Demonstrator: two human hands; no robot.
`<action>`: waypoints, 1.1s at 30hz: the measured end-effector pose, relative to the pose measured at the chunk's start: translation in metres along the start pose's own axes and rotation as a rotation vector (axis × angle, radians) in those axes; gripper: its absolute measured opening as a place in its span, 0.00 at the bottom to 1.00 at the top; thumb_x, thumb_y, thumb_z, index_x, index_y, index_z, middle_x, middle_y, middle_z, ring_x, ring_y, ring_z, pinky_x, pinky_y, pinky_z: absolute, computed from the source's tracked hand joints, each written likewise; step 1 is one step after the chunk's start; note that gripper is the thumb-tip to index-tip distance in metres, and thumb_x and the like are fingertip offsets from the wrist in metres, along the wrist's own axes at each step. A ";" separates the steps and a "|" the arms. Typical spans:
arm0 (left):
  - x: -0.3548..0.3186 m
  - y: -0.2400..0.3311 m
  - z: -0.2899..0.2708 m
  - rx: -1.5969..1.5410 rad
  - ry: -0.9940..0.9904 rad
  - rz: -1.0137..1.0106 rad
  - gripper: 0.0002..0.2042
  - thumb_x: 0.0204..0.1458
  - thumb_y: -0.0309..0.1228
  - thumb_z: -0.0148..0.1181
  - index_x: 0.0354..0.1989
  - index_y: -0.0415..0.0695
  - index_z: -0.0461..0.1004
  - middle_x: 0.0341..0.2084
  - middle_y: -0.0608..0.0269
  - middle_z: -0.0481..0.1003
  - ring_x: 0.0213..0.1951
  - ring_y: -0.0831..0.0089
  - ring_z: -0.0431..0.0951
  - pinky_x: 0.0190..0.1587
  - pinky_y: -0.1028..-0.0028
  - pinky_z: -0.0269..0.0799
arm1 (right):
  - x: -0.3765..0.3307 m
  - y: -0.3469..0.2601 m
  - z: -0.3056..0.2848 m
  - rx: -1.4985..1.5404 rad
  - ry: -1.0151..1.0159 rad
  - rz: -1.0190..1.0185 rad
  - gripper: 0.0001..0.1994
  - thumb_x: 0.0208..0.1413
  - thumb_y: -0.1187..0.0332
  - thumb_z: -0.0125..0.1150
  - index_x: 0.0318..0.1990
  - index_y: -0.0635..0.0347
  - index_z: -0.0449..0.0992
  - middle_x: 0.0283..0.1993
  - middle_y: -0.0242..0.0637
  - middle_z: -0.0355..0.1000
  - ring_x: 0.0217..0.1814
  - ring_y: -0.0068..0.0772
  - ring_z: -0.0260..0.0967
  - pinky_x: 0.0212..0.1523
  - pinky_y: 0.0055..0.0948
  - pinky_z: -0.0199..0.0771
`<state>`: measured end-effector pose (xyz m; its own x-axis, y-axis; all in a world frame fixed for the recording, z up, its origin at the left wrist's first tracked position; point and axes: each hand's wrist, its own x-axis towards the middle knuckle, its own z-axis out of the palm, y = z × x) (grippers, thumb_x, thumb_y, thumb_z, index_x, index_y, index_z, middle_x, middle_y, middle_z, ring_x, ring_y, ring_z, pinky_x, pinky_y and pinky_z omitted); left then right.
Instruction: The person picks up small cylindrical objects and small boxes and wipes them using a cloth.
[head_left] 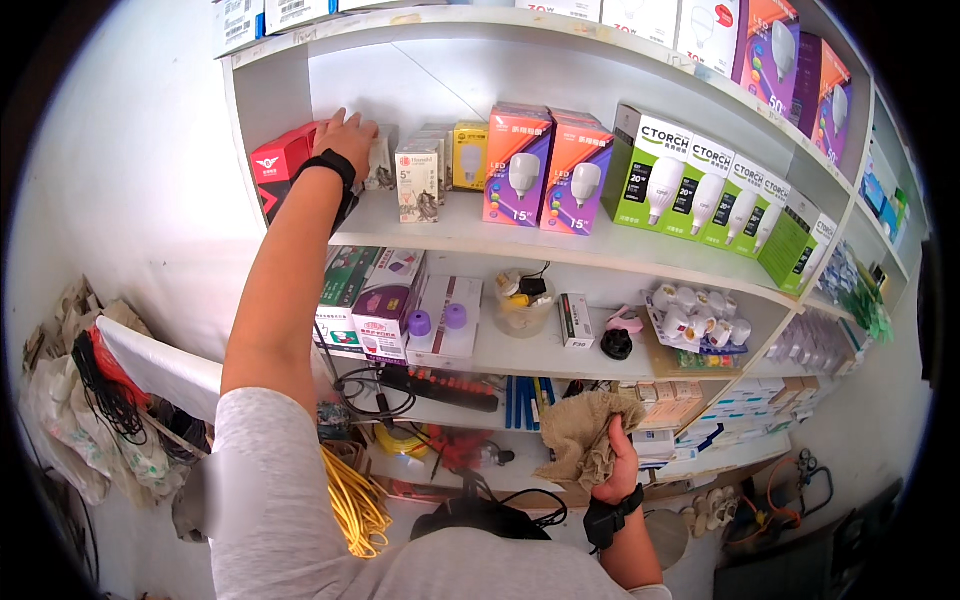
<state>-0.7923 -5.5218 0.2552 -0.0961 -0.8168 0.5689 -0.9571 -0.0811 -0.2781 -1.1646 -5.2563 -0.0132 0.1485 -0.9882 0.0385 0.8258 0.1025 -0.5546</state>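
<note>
My left hand [347, 143] reaches onto the upper shelf [450, 222], between a red box [284, 165] and a small pale patterned box [383, 160]. Its fingers are apart over the boxes, and the thumb side is partly hidden. In my right hand [617, 465], lower down, is a crumpled tan cloth [585, 435], pinched by the fingers and hanging in front of the lower shelves. Next to the left hand's boxes stand more small patterned bulb boxes [418, 185] and a yellow box [469, 157].
Orange-purple bulb boxes [517, 170] and green-white ones [652, 175] line the shelf further right. Below are a clear tub [524, 305], a tray of white bulbs [700, 318] and a black power strip [438, 388]. Yellow cable [355, 505] hangs low; bags [75, 400] lie at left.
</note>
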 end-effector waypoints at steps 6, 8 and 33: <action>-0.009 -0.003 -0.013 -0.108 0.076 0.091 0.22 0.31 0.30 0.70 0.37 0.50 0.67 0.46 0.62 0.71 0.58 0.56 0.61 0.62 0.53 0.51 | 0.001 0.001 0.004 -0.010 0.008 0.034 0.23 0.62 0.53 0.42 0.59 0.58 0.61 0.58 0.41 0.64 0.59 0.43 0.62 0.59 0.44 0.62; -0.015 -0.007 -0.013 -0.132 0.182 0.121 0.21 0.33 0.30 0.68 0.39 0.50 0.68 0.41 0.62 0.72 0.54 0.57 0.65 0.61 0.55 0.53 | 0.002 0.002 0.002 -0.023 0.030 0.026 0.23 0.62 0.53 0.43 0.59 0.58 0.61 0.58 0.41 0.64 0.59 0.43 0.62 0.59 0.44 0.62; -0.270 0.119 -0.008 -1.787 0.069 0.399 0.36 0.40 0.21 0.67 0.58 0.44 0.52 0.55 0.52 0.61 0.56 0.65 0.64 0.55 0.66 0.63 | 0.056 0.046 0.054 0.040 -0.235 0.327 0.24 0.64 0.53 0.39 0.62 0.56 0.56 0.62 0.37 0.60 0.62 0.38 0.60 0.60 0.41 0.60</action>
<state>-0.8825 -5.3065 0.0749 -0.3303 -0.6067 0.7230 0.0155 0.7624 0.6469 -1.0890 -5.3009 0.0085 0.5232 -0.8503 0.0567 0.7341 0.4158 -0.5368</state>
